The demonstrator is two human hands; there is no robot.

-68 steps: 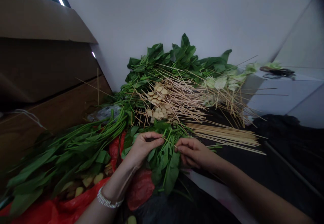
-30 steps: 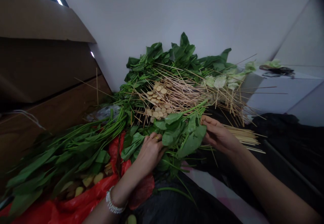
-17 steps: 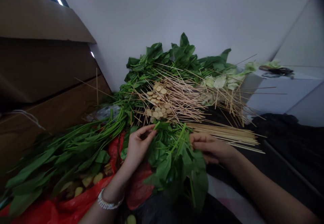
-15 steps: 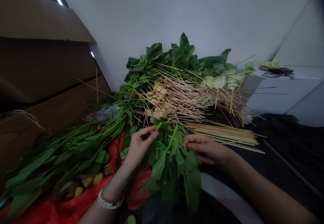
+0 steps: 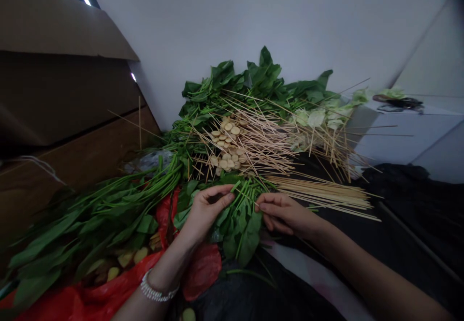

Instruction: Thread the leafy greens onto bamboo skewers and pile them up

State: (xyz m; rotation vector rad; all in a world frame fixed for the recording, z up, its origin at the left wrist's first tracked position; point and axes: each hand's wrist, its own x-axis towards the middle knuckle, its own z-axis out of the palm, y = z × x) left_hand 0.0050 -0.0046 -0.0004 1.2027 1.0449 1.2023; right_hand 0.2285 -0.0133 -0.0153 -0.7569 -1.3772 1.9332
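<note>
My left hand (image 5: 210, 211) is closed in a pinch, with the cut end of a green leafy vegetable stem (image 5: 235, 186) between thumb and forefinger. Facing it, my right hand (image 5: 284, 214) has its fingertips pressed together on a thin bamboo skewer (image 5: 257, 205), most of which is hidden by the hand. Between and below both hands lies a bunch of leafy greens (image 5: 242, 229), stems toward the back, leaves toward me. A loose stem (image 5: 250, 272) rests on the black plastic bag (image 5: 224, 294) in front.
Behind my hands are skewered potato slices (image 5: 226, 137), a row of bare skewers (image 5: 322, 193), skewered cabbage (image 5: 315, 117) and piled greens (image 5: 264, 74) along the wall. More long-stemmed greens (image 5: 90, 229) lie left over a red bag (image 5: 126, 277). A cardboard box (image 5: 65, 89) stands at left.
Both hands have shifted slightly, the right one leftward toward the left. The large leaves that hung below them have dropped away, and a loose stem now shows on the black bag.
</note>
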